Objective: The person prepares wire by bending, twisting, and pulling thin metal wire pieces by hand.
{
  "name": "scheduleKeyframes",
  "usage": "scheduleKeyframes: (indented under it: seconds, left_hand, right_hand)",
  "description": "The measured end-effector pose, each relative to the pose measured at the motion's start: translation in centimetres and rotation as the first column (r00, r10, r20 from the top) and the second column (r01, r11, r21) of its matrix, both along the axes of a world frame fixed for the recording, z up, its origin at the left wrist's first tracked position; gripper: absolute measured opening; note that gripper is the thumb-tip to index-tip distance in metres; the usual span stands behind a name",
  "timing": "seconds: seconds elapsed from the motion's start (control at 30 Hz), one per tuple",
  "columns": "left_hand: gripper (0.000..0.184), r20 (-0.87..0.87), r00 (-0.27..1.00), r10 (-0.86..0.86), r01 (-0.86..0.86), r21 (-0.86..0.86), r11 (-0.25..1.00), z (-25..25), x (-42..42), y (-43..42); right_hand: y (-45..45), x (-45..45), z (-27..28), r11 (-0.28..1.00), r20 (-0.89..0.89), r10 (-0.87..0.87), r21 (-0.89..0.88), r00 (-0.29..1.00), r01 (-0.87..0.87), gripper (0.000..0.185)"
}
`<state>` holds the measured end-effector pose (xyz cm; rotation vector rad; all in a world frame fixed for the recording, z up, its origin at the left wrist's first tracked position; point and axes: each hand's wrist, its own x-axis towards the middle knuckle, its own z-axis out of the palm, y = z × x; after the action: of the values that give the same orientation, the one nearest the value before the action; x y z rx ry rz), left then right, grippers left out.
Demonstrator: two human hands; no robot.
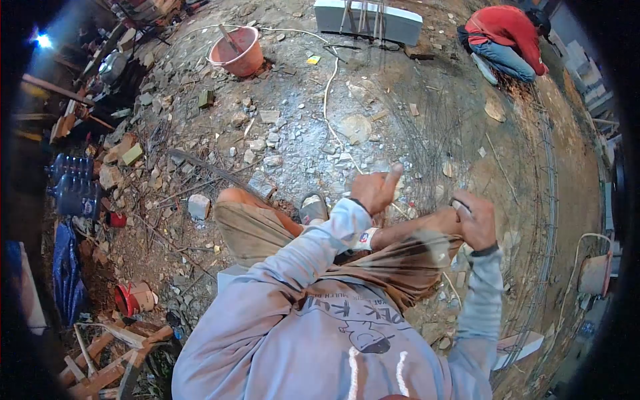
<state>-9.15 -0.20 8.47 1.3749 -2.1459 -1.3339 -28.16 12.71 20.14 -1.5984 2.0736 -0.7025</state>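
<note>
My left hand [377, 191] is raised in front of my shins, its fingers curled and a thumb or finger pointing up, a little smeared by motion. My right hand [477, 219] is curled closed beside my right knee. What either hand holds, if anything, is too small or blurred to make out. Just beyond them spreads a tangle of thin dark wires [437, 143]; whether these touch my hands I cannot tell. Below the hands are my bent legs in brown trousers [257, 230] and a grey shoe [313, 209].
An orange bucket [239, 55] stands on rubble ahead, near a pale block [368, 21]. A pale cable [327, 93] crosses the ground. A person in red [503, 37] crouches at far right, near a long steel rebar cage [550, 180]. Water jugs [77, 193] lie left.
</note>
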Motion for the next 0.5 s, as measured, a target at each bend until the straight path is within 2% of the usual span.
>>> scheduleKeyframes:
  seconds: [0.03,0.1,0.13,0.2,0.27,0.3,0.33,0.37,0.4,0.43,0.47,0.5]
  left_hand:
    - [0.068,-0.001,1.000,-0.013,0.013,0.004,1.000,1.3,-0.4,0.2]
    - [0.069,-0.201,0.979,0.022,-0.037,-0.069,0.997,5.1,-2.0,0.1]
    - [0.065,-0.287,0.957,0.035,-0.041,-0.014,0.999,7.3,-2.0,-0.4]
    - [0.057,-0.328,0.944,0.046,-0.078,-0.085,0.993,10.8,-1.6,-1.4]
    - [0.052,-0.396,0.918,-0.015,-0.087,-0.238,0.967,11.5,-1.3,-2.4]
    - [0.050,-0.317,0.948,-0.015,-0.105,-0.360,0.927,12.2,-1.2,-2.5]
    - [0.049,-0.243,0.970,-0.002,-0.118,-0.479,0.870,13.1,-1.1,-2.3]
    - [0.048,-0.099,0.995,0.013,-0.067,-0.569,0.819,14.3,-1.4,-2.0]
    - [0.048,-0.115,0.993,-0.014,-0.055,-0.577,0.815,14.3,-1.6,-2.2]
    - [0.048,-0.046,0.997,-0.062,0.020,-0.621,0.784,13.7,-1.9,-2.6]
    - [0.049,0.025,0.995,-0.098,0.090,-0.661,0.745,13.0,-2.0,-3.3]
    - [0.047,0.088,0.973,-0.213,0.217,-0.660,0.719,11.6,-1.7,-4.1]
  right_hand:
    - [0.4,0.3,0.0,1.000,-0.001,-0.013,0.004,1.000,0.013,0.021]
    - [1.2,1.5,0.2,0.948,-0.103,0.046,-0.310,0.994,-0.076,0.020]
    - [1.5,1.9,0.5,0.949,-0.112,0.020,-0.310,0.994,-0.054,0.020]
    - [1.5,2.8,1.4,0.915,-0.042,0.071,-0.394,0.997,-0.082,0.020]
    - [0.8,3.5,1.8,0.906,-0.033,-0.015,-0.423,0.999,0.000,0.021]
    - [0.4,3.6,1.9,0.893,-0.010,-0.074,-0.445,0.997,0.062,0.022]
    - [-0.2,3.3,1.5,0.917,0.047,-0.116,-0.379,0.992,0.125,0.024]
    - [-0.9,2.9,0.2,0.933,0.103,-0.158,-0.310,0.982,0.182,0.026]
    - [-0.7,2.9,-4.1,0.913,-0.126,-0.113,-0.404,0.986,0.053,0.026]
    - [-0.2,3.3,-7.5,0.884,-0.353,-0.078,-0.456,0.932,-0.099,0.027]
    - [-0.2,4.6,-7.2,0.973,0.224,0.154,-0.203,0.962,-0.108,0.027]
    - [-0.1,6.0,-6.2,0.945,0.278,0.285,-0.241,0.917,-0.220,0.022]
